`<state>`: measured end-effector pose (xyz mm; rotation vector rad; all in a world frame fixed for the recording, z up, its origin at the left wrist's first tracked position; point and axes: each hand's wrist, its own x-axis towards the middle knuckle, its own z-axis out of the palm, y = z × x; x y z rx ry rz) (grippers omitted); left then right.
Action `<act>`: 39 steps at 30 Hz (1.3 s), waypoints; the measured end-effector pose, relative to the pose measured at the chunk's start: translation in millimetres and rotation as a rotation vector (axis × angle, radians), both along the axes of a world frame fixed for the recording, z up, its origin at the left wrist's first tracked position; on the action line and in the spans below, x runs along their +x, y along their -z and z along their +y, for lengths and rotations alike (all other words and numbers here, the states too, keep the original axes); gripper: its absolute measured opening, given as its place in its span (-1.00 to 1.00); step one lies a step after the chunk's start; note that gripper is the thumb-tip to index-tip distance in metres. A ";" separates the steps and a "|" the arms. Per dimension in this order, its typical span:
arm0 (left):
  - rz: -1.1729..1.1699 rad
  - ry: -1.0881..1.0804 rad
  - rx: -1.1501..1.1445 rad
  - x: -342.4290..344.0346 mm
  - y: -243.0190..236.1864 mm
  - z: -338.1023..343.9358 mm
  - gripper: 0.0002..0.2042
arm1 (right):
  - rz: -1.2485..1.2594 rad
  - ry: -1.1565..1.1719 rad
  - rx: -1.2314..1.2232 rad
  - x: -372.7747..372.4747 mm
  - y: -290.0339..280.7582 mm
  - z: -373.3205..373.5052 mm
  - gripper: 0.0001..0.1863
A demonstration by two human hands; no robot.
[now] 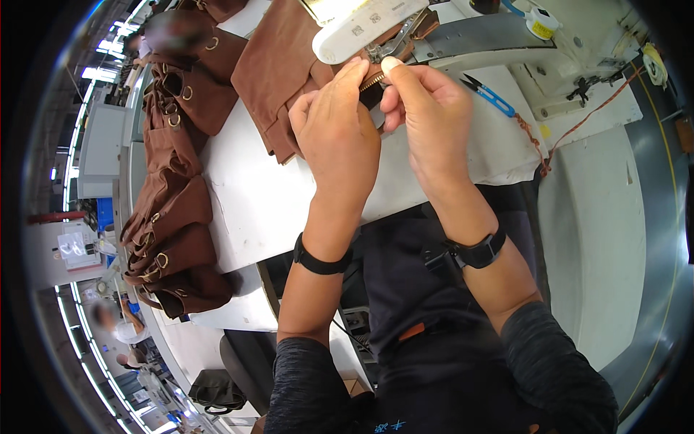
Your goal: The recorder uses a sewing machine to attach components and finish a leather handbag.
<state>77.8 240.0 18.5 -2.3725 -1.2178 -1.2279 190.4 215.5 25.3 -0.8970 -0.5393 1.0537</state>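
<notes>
Under the white sewing machine head [369, 30] lies a brown bag piece with a brass-toothed zipper [373, 81], close to the metal presser foot [374, 52]. My left hand [338, 130] grips this piece from the left, its fingers together and reaching toward the foot; the fingertips are partly hidden. On the right, my right hand [439, 116] pinches the zipper's edge between thumb and bent fingers. A larger folded brown panel [266, 79] spreads over the white table left of the machine and runs up to my left hand.
Several brown bags [173, 181] with brass rings line the table's left side. Blue-handled thread snips [491, 95] lie right of my right hand, tied to a reddish cord [533, 137]. A small white bottle [542, 23] stands on the machine. Other people sit at far left.
</notes>
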 end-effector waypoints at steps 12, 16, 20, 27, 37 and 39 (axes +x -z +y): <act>-0.091 0.043 0.059 -6.2 1.8 -3.6 -0.76 | -0.120 -0.118 0.021 15.0 7.2 -7.1 -0.75; -0.130 0.050 0.078 -3.7 1.1 -2.0 -0.78 | -0.220 -0.085 0.032 31.6 6.6 -10.6 -0.73; -0.144 0.046 0.079 -1.3 1.6 -1.4 -0.79 | -0.259 -0.096 0.023 36.8 7.1 -10.4 -0.75; -0.168 0.049 0.102 -2.1 6.8 4.1 -0.77 | -0.300 -0.231 -0.024 29.8 27.7 -13.4 -0.72; -0.144 0.075 0.113 2.0 3.1 6.2 -0.82 | -0.425 -0.133 -0.018 50.5 34.0 -20.8 -0.72; -0.140 0.054 0.106 1.5 2.5 5.9 -0.82 | -0.456 -0.103 0.031 52.2 20.5 -17.6 -0.72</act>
